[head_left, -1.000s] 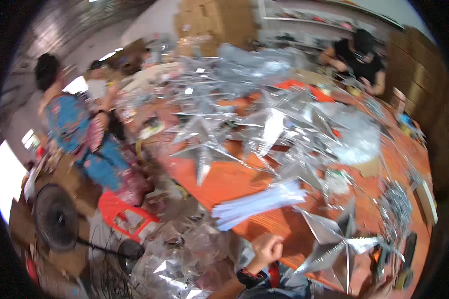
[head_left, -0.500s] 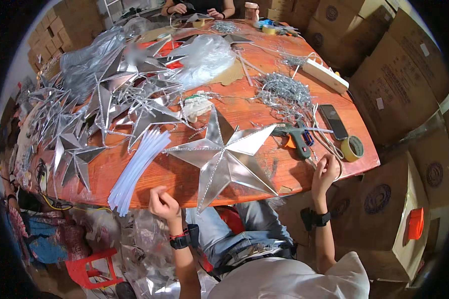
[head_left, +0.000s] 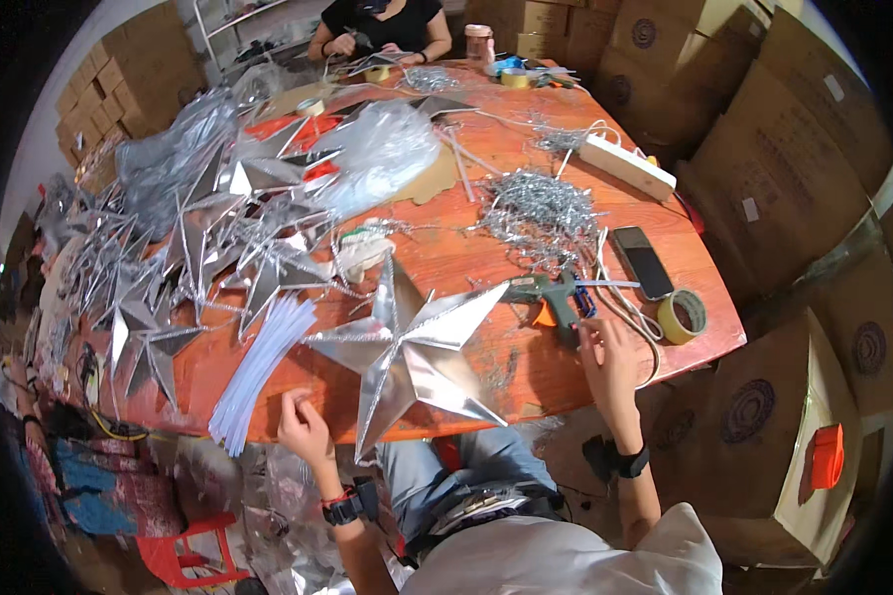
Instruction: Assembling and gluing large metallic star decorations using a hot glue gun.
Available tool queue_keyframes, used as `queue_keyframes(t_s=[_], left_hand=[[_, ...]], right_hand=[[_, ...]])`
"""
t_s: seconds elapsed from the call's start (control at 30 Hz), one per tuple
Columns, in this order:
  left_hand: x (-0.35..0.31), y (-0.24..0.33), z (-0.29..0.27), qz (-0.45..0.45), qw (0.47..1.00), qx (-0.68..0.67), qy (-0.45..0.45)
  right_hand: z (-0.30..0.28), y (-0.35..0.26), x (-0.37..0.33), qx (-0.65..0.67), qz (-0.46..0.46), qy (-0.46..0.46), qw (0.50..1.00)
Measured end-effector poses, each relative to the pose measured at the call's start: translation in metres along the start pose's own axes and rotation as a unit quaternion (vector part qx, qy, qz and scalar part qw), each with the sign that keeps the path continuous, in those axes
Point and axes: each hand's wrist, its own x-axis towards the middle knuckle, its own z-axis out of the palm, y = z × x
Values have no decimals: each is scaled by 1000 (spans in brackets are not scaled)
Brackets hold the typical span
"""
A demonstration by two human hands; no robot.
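Observation:
A large silver five-pointed star [head_left: 407, 347] with glittery tinsel along its ridges lies at the table's front edge, between my hands. My left hand [head_left: 306, 428] hovers by the edge, left of the star's lower point, fingers loosely bent and apart, holding nothing. Beside it lies a bundle of translucent glue sticks [head_left: 260, 377]. My right hand [head_left: 610, 365] is right of the star, fingers apart, close to the handle of a green-and-black glue gun [head_left: 560, 305] with an orange trigger. Whether the fingertips touch the handle I cannot tell.
More silver stars [head_left: 149, 332] pile up at the left, beside plastic bags [head_left: 387, 149]. Tangled silver tinsel [head_left: 541, 208], a white power strip [head_left: 625, 167], a phone [head_left: 643, 263] and a tape roll [head_left: 683, 315] lie at the right. Across the table another person [head_left: 382, 30] works.
The view has shifted, moving the table down and left in the picture. My right hand has uncurled and its fingers are nearer the glue gun's handle. My left fingers have loosened.

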Motion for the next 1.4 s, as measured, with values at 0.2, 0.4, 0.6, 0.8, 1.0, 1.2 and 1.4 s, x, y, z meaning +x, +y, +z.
queue_keyframes(t_s=[0.2,0.4,0.6,0.8,1.0,1.2,1.4], left_hand=[[-3,-1,3,9,1000,5,23],[7,29,-19,-213,931,-259,-144],[7,50,-8,-134,930,-239,-243],[11,66,12,-70,938,-220,-261],[17,51,18,-116,899,-320,-274],[27,39,18,-285,800,-451,-277],[24,29,17,-309,782,-500,-210]], right_hand=[[21,-4,10,-10,27,-4,1000],[27,12,19,24,21,-48,998],[2,-5,30,137,96,-97,981],[-23,-2,27,118,50,-38,991],[-38,-43,21,332,177,-147,915],[-11,-42,12,346,89,-304,883],[1,-53,26,262,-89,-279,920]])
